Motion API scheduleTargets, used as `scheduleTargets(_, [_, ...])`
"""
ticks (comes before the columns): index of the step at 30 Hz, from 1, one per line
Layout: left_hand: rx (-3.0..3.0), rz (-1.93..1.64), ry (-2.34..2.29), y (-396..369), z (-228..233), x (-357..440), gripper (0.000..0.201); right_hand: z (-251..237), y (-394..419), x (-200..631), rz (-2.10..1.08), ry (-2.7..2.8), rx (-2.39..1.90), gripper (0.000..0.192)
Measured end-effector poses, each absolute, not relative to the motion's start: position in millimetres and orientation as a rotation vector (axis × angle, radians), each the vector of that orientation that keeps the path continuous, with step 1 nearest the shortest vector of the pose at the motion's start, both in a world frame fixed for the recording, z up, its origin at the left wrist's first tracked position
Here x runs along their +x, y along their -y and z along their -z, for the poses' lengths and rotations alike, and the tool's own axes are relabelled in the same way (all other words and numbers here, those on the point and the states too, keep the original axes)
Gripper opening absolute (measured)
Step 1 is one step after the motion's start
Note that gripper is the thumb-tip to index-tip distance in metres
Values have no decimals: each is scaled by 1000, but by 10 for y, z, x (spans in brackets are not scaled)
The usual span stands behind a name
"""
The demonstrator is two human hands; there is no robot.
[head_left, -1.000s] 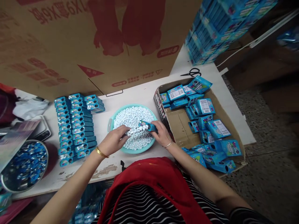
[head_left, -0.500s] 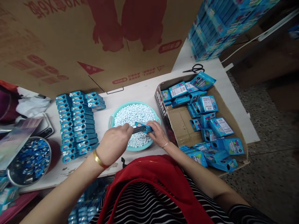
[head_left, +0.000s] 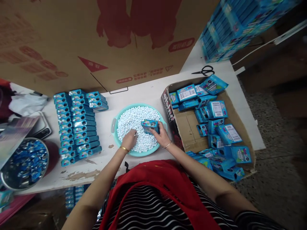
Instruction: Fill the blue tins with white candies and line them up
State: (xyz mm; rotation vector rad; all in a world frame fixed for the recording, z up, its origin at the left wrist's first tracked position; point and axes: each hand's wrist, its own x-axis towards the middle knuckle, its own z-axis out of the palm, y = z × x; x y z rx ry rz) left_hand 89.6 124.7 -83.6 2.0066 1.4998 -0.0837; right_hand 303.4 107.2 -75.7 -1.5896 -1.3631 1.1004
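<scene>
My right hand [head_left: 163,136] grips a small blue candy box [head_left: 150,125] over the bowl. The box is tilted, its printed side facing up. My left hand [head_left: 129,139] is closed, fingertips down among the small white candies [head_left: 137,116]. It holds a small scoop, mostly hidden by the fingers and candies; only a bit of it glints at the fingertips. The candies fill a shallow turquoise bowl [head_left: 113,125] with side handles. Left of the bowl stand rows of blue candy boxes [head_left: 83,129], their round holes facing me, white candies showing in several.
An open cardboard tray [head_left: 189,127] at the right holds many jumbled blue boxes. Scissors [head_left: 203,70] lie behind it, near stacked blue packs [head_left: 225,35]. A big carton [head_left: 79,38] stands at the back. A metal bowl [head_left: 26,164] of blue wrapped pieces sits far left.
My left hand has moved the scoop away from the box and down into the candies. My right hand still holds the box, now turned with its printed side more visible.
</scene>
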Motion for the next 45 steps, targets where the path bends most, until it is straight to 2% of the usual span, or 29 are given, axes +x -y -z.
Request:
scheduleTargets(4, [1968,-53,-1467,-1266,939,930,20,740,-1066,3002,-1172,1369,-1548,47])
scheduleTargets(9, [1955,-178,-1373,-1241,792,761,25,628,-991,3096,-1055,1305,-1472,41])
scheduleTargets(15, [2031,-335,-1205,-1278,230,579,25,518,-909,3320,-838,1393,-1460,37])
scheduleTargets(19, [2142,-318,-1114,-1328,-211,570,25,529,-920,3397,-710,1574,-1423,33])
scheduleTargets(25, [2367,-23,-1036,-1415,-706,762,25,565,-912,3287,-634,1808,-1315,36])
scheduleTargets(30, [2555,567,-1105,-1461,-1128,1074,19,600,-881,3163,-614,1855,-1268,36])
scheduleTargets(35, [2656,837,-1065,-1396,-1437,1381,29,643,-848,3091,-643,1827,-1254,32])
scheduleTargets(41, [2694,672,-1052,-1405,-1562,1274,40,680,-843,3057,-654,1777,-1220,33])
scheduleTargets(45, [2570,318,-1073,-1555,-1263,975,38,604,-884,3020,-690,1743,-1182,40])
